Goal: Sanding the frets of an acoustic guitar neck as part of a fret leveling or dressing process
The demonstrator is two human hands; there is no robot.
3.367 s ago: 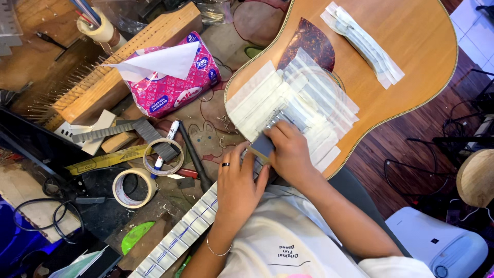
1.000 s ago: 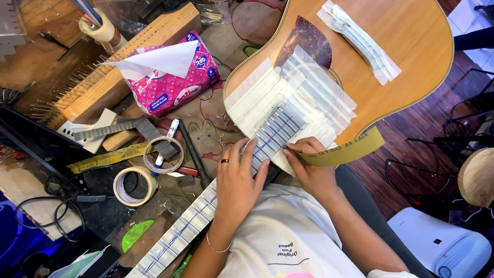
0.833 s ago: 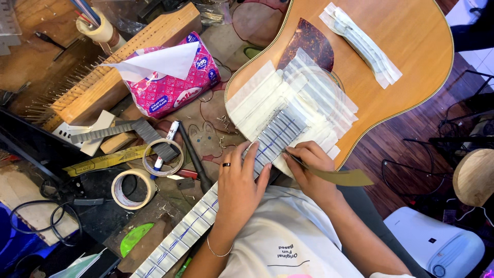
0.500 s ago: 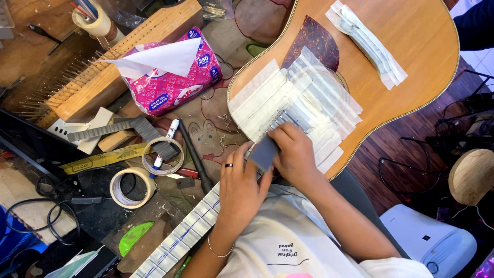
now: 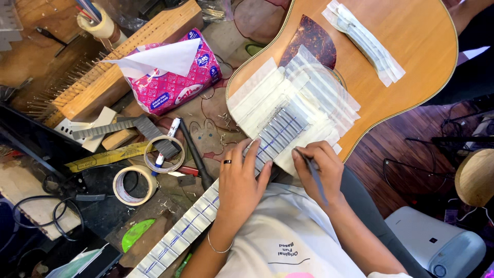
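**A:** So, from the head camera, what are the hands doing?

**B:** The left hand [image 5: 241, 177] lies flat on the guitar neck [image 5: 206, 211], fingers spread and together pressing on the taped fretboard [image 5: 280, 135]. The right hand [image 5: 315, 167] has its fingers pinched shut on a thin grey strip [image 5: 315, 177], its tip at the fretboard's near edge, where the neck meets the guitar body [image 5: 406, 46].

**A:** How would that go well?

**B:** I'd judge it wants a light, steady stroke along the frets, with the left hand keeping the neck from rolling, and the strip kept on the masking tape [image 5: 262, 98] side so the bare wood isn't scratched.

**A:** Edges and room?

**B:** The guitar's lower rim lies just beside the right wrist, and the body overhangs the dark floor. To the left the bench is crowded: a tape roll [image 5: 135, 184], a pink tissue pack [image 5: 172, 72] and a black rod [image 5: 193, 152] lie near the neck. Open room is mostly toward the person's lap.
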